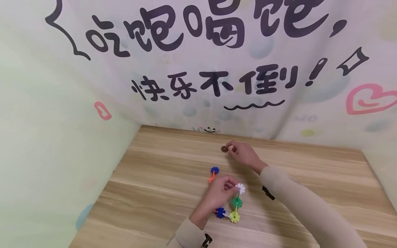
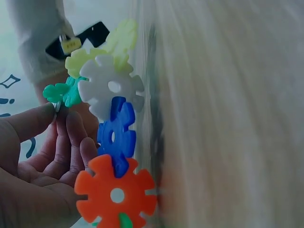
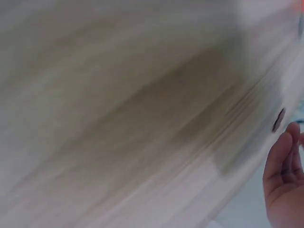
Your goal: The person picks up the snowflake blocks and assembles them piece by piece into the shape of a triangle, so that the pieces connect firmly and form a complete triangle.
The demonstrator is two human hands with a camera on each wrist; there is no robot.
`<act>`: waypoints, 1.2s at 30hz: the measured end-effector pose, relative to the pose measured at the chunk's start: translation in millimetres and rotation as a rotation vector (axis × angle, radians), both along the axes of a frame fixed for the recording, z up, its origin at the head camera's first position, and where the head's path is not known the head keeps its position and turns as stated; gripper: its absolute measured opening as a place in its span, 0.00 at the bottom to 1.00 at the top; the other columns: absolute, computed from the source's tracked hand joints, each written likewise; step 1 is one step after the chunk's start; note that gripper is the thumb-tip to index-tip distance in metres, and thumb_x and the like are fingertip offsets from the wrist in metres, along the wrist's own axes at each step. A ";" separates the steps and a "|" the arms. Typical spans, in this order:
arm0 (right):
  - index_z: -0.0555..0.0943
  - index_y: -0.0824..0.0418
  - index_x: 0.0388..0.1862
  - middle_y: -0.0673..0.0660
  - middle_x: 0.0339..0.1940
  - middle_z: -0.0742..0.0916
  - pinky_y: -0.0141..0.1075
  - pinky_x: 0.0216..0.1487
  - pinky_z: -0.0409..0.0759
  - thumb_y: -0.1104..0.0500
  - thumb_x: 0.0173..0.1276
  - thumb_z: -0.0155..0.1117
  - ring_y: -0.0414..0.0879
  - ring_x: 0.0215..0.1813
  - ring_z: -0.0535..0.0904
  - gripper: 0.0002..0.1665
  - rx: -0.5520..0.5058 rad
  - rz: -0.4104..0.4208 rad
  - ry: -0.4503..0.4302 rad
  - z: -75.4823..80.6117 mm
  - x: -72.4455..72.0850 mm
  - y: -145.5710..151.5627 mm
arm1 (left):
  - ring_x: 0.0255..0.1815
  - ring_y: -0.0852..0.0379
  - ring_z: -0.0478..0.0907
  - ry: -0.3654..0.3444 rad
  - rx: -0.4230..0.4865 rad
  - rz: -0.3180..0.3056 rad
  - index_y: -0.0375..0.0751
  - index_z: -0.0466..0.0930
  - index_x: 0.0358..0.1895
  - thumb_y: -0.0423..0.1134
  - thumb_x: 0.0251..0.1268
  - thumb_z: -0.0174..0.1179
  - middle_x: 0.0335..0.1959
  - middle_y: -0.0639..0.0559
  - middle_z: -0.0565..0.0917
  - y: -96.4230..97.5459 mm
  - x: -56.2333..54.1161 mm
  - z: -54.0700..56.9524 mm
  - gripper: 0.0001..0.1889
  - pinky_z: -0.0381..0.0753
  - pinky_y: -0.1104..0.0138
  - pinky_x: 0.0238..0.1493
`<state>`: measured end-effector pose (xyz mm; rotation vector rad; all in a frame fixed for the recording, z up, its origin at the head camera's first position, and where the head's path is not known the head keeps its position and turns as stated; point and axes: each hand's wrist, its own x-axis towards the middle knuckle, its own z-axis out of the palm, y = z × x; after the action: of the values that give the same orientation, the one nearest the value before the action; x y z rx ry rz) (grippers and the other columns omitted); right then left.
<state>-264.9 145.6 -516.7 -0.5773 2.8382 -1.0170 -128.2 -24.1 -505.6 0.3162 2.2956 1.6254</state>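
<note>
My left hand (image 1: 218, 193) pinches a white notched plastic disc (image 1: 240, 188) between thumb and fingers. This disc joins a chain of interlocked discs: a green disc (image 1: 237, 202), a yellow disc (image 1: 234, 217) and a blue disc (image 1: 220, 212) beside the hand. In the left wrist view, an orange disc (image 2: 116, 192), a blue disc (image 2: 116, 137) and a white disc (image 2: 104, 85) link up close to the tabletop. Farther back, my right hand (image 1: 245, 154) reaches to a loose brown disc (image 1: 224, 148), fingertips right at its edge. The brown disc (image 3: 279, 120) lies on the table in the right wrist view.
Beyond my left hand, another blue disc (image 1: 215, 170) and an orange piece (image 1: 211, 178) stick out. The wood-grain table (image 1: 149, 193) meets a printed backdrop (image 1: 192, 113) at the back and a pale wall (image 1: 46, 137) at the left.
</note>
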 end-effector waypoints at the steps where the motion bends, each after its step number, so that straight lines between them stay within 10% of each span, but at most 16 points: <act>1: 0.80 0.60 0.60 0.58 0.41 0.87 0.45 0.38 0.82 0.59 0.73 0.62 0.51 0.41 0.83 0.18 -0.001 0.001 0.002 -2.8 -4.7 0.1 | 0.33 0.65 0.78 0.001 0.000 -0.001 0.47 0.83 0.38 0.38 0.66 0.67 0.31 0.62 0.81 -0.4 0.2 0.4 0.03 0.79 0.71 0.35; 11: 0.78 0.58 0.65 0.55 0.33 0.82 0.42 0.34 0.74 0.53 0.72 0.66 0.49 0.34 0.75 0.25 0.000 -0.020 -0.014 -24.3 -28.2 5.5 | 0.33 0.64 0.78 -0.003 0.006 -0.034 0.47 0.83 0.39 0.38 0.65 0.68 0.31 0.62 0.81 0.3 2.7 2.2 0.03 0.80 0.71 0.36; 36: 0.81 0.55 0.44 0.53 0.36 0.84 0.44 0.43 0.78 0.57 0.64 0.73 0.49 0.39 0.78 0.12 0.044 -0.055 -0.034 -26.6 -22.8 -3.4 | 0.32 0.65 0.78 -0.022 -0.005 -0.026 0.45 0.83 0.39 0.37 0.65 0.68 0.31 0.61 0.81 -5.5 6.3 6.7 0.04 0.80 0.71 0.37</act>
<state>-287.7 142.1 -543.3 -0.4761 2.8536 -0.9602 -121.9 -29.7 -498.9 0.3243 2.2692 1.6024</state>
